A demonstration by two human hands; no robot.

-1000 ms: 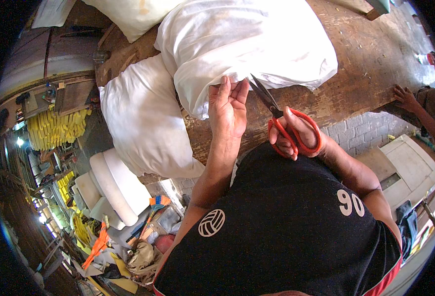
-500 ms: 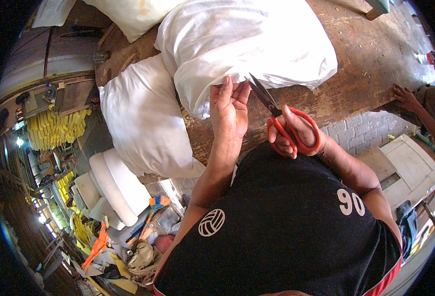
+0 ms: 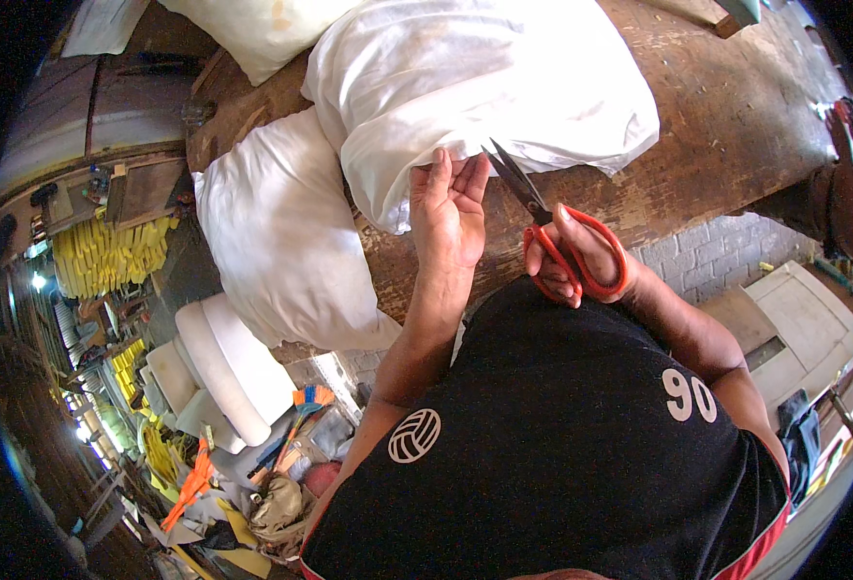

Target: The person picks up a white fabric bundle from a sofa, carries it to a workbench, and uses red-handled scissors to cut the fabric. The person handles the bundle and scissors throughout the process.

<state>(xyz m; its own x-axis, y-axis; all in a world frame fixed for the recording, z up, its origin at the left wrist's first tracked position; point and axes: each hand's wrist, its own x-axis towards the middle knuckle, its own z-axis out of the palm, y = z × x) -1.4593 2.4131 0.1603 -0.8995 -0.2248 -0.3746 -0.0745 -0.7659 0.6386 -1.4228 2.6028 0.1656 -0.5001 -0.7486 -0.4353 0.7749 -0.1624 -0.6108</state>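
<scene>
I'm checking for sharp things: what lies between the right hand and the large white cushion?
In the head view, dark scissor blades point from the right hand toward the cushion; brown tabletop shows behind them.

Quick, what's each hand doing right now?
Left hand: fingers curled at the near edge of the cushion; whether they grip it can't be told.
Right hand: closed, holding scissors.

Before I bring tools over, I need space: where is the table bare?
The table is mostly bare right of the big pillow, to the near edge. Crowded: the pillow's front, with left hand and scissors; at left, small pillow.
</scene>
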